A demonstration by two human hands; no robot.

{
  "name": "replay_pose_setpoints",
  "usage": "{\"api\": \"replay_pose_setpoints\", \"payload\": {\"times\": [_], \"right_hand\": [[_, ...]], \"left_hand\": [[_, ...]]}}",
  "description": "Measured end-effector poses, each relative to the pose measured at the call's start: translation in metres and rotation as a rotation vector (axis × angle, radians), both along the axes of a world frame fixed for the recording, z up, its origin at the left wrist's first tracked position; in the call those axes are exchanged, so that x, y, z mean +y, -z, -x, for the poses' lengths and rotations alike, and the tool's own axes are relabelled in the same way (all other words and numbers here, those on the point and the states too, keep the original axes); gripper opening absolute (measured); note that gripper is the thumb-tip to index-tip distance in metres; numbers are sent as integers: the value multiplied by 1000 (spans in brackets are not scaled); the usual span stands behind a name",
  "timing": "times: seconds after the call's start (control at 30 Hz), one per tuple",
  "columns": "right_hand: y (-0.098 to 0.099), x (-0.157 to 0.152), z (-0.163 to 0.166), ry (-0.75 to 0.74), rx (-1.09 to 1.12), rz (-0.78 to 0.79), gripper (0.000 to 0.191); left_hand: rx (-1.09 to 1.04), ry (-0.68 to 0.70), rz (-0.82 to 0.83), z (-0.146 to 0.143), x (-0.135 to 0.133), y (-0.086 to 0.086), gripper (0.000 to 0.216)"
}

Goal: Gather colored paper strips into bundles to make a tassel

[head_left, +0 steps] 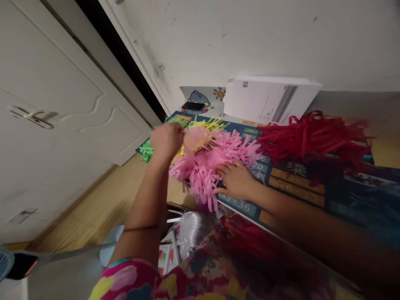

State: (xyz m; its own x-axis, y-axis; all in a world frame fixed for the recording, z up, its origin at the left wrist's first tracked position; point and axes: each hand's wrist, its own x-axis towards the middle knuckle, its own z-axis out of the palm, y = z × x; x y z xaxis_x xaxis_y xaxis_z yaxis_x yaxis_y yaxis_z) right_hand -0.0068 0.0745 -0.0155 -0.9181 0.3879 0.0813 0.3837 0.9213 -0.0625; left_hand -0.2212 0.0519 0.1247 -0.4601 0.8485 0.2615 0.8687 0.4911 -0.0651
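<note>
A heap of pink paper strips (210, 160) lies on a blue table mat printed with numbers (290, 183). My left hand (167, 139) is raised over the heap's left end, fingers pinched on pink strips. My right hand (236, 179) rests on the heap's right side, fingers spread and pressing the strips down onto the mat. Yellow strips (209, 123) and green strips (146, 150) lie just behind and left of the pink ones.
A big pile of red paper strips (312, 139) covers the mat to the right. A stack of white paper (268, 100) leans against the wall behind. A phone (193, 106) lies at the back. A white door (62, 116) and wooden floor are left.
</note>
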Motion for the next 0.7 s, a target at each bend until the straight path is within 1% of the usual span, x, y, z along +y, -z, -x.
{"api": "replay_pose_setpoints", "payload": {"times": [0.1, 0.17, 0.23, 0.27, 0.3, 0.33, 0.37, 0.4, 0.43, 0.5, 0.57, 0.6, 0.67, 0.7], "right_hand": [[1, 0, -1, 25, -12, -11, 75], [2, -1, 0, 31, -9, -7, 76], [1, 0, 1, 33, 5, 26, 74], [-3, 0, 0, 27, 20, 59, 72], [-9, 0, -2, 22, 40, 91, 69], [-18, -3, -6, 18, 60, 113, 64], [-28, -7, -10, 19, 101, 128, 58], [-40, -14, -15, 29, 180, 143, 52], [-51, -23, -19, 53, 300, 162, 49], [-68, -44, -24, 109, 619, 238, 51], [-75, -62, -18, 150, 926, 347, 60], [-75, -68, -12, 176, 1033, 389, 65], [-71, -70, 6, 249, 1176, 437, 70], [-68, -67, 16, 305, 1211, 428, 70]], "left_hand": [[107, -50, -109, 22, 6, -41, 30], [162, -55, -208, 26, 13, -72, 32], [217, -6, -305, 15, 18, -101, 39], [246, 46, -342, 3, 20, -112, 42], [278, 128, -360, -11, 21, -120, 44], [305, 214, -370, -27, 21, -123, 40], [323, 321, -362, -43, 20, -122, 33], [339, 445, -341, -60, 18, -117, 27], [334, 543, -327, -75, 14, -110, 23], [324, 665, -318, -99, 6, -91, 23], [358, 707, -333, -114, -4, -72, 25], [384, 707, -346, -118, -8, -65, 26], [416, 692, -370, -122, -16, -51, 25], [416, 686, -381, -122, -19, -45, 23]]}}
